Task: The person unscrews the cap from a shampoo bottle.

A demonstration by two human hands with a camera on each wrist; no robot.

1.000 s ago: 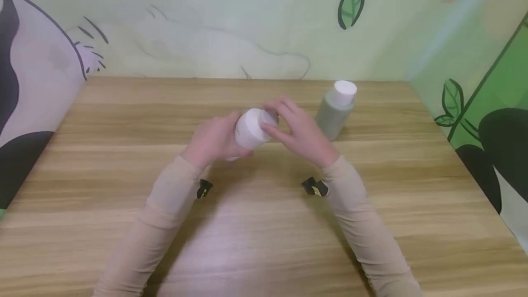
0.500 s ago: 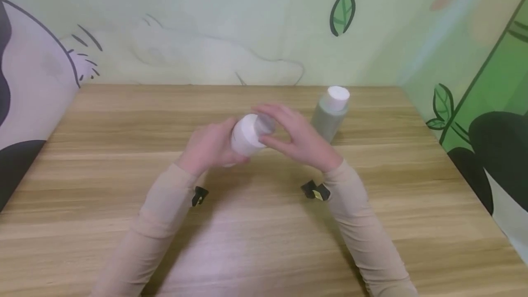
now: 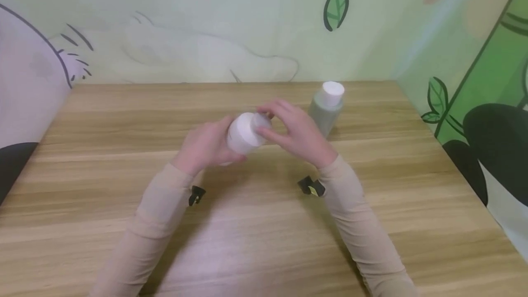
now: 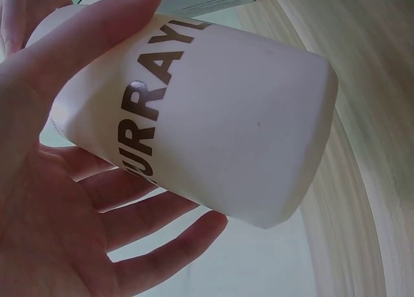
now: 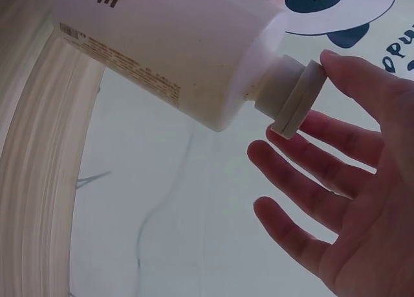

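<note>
My left hand (image 3: 206,145) grips a white plastic bottle (image 3: 243,133) around its body, holding it tilted above the table. In the left wrist view the thumb lies across brown capital letters on this bottle (image 4: 239,122), with the other fingers behind it. My right hand (image 3: 299,134) pinches the bottle's cap (image 5: 299,99) between thumb and fingers at the neck end; the lower fingers are spread apart from it. Beyond the right hand a grey-green bottle (image 3: 325,113) with a white cap (image 3: 333,88) stands upright, its lower part partly hidden by that hand.
A wood-grain table (image 3: 247,242) stretches beneath both arms. Behind it rises a pale green wall (image 3: 185,8) painted with leaves and panda figures. Black wrist cameras (image 3: 312,187) stick out from the beige sleeves.
The head view has shifted slightly. The right fingers have changed position around the cap, while the left hand keeps its grip on the white bottle. The grey-green bottle stays standing.
</note>
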